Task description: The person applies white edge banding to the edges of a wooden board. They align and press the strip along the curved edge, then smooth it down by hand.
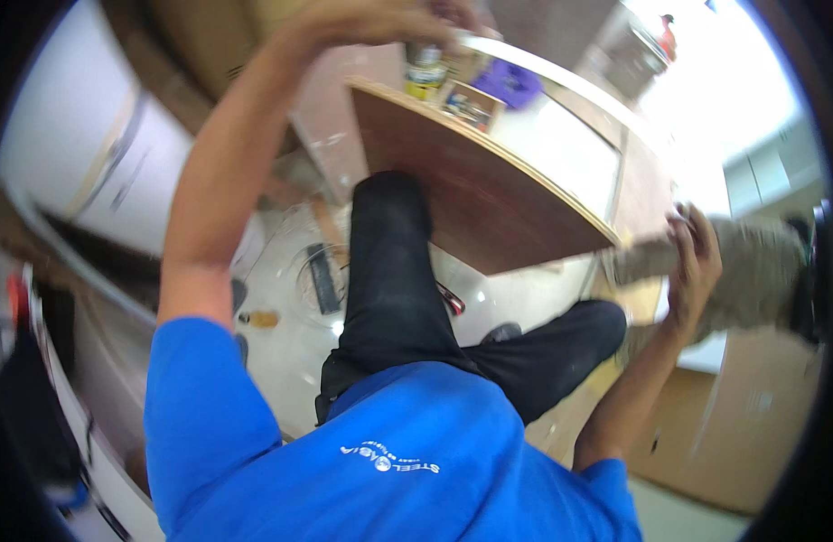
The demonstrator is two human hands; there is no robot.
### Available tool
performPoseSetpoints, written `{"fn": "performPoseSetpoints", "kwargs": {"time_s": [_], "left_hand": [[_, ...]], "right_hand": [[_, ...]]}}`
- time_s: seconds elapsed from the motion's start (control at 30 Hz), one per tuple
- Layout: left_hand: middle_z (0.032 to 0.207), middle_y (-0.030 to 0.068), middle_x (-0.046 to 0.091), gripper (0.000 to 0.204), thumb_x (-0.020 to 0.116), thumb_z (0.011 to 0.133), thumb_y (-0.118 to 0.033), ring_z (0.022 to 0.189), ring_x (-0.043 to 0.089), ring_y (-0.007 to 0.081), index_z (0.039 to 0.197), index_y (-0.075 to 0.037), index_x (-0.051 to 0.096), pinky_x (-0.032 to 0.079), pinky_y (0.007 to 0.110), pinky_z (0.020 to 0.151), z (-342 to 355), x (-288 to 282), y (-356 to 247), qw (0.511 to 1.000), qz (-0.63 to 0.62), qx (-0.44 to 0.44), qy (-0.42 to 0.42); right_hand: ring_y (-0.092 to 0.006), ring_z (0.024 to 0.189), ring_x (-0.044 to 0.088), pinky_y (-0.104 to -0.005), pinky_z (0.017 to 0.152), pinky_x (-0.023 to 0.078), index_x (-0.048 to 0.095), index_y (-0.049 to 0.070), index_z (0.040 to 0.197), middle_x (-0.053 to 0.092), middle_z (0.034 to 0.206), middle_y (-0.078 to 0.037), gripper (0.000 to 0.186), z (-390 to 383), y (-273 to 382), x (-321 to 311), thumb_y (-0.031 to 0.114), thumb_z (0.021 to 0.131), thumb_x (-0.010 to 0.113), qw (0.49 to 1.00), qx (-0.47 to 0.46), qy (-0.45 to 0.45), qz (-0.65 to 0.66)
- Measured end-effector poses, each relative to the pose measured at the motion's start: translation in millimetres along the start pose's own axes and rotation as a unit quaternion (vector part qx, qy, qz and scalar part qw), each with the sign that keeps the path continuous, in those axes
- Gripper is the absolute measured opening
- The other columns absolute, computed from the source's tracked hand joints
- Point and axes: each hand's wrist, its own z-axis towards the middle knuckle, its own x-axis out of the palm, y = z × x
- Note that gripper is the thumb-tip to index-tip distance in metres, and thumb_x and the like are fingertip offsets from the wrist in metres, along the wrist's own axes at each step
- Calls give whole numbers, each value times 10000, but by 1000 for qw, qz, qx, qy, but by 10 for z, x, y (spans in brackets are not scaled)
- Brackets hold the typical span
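Note:
A long, narrow white strip (575,83) bows across the far side between my two hands. My left hand (403,22), partly cut off by the top edge, is closed around its left end. At the right, my right hand (694,262) is closed with its fingertips at the strip's other end, where the grip is blurred. Below the strip, a reddish-brown plywood board (489,199) stands tilted against my knee, its pale layered edge facing up. Neither hand touches the board.
Behind the board are a yellow can (425,76), a small box of metal hardware (471,106) and a purple item (509,84). A person's khaki trouser leg (746,266) is close on the right. A red-and-black tool (451,298) and a yellow-handled tool (259,319) lie on the tiles.

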Motion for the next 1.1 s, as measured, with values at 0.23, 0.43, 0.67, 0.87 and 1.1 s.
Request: {"fn": "performPoseSetpoints", "kwargs": {"time_s": [0.23,0.43,0.67,0.87,1.1], "left_hand": [[1202,98,724,379,731,910,-83,1162,658,204,1268,38,747,505,340,1042,-434,-48,189,990,-35,-130,46],[1193,87,695,354,735,944,-38,1112,631,181,1286,53,727,469,320,1017,-553,-32,279,980,-29,-198,1],[1246,126,694,395,768,1009,-147,1125,628,210,1355,37,713,468,368,1047,-616,-111,209,981,-76,-147,-98],[1258,126,698,433,784,989,-125,1132,639,210,1384,32,702,478,364,1042,-393,-71,12,980,-25,-183,-67],[1229,123,717,332,712,1034,-115,1157,660,215,1326,42,696,488,387,1079,-129,48,-256,977,84,-193,26]], "right_hand": [[-157,931,738,-316,858,586,789,-6,1131,799,1017,-78,298,-172,-40,131,168,897,851,992,-86,70,-60],[-160,908,717,-321,805,565,756,38,1170,785,1021,-80,297,-106,54,348,180,920,831,986,-141,67,-53],[-302,859,733,-396,791,561,717,19,1028,756,933,-134,264,-189,96,212,157,852,857,953,-302,2,34],[-362,850,722,-430,770,556,710,14,1025,744,915,-159,231,51,-152,138,106,847,824,934,-345,-25,91],[-225,819,723,-362,742,559,733,20,1019,748,924,-121,213,-47,-481,-268,115,857,833,948,-316,-36,24]]}}
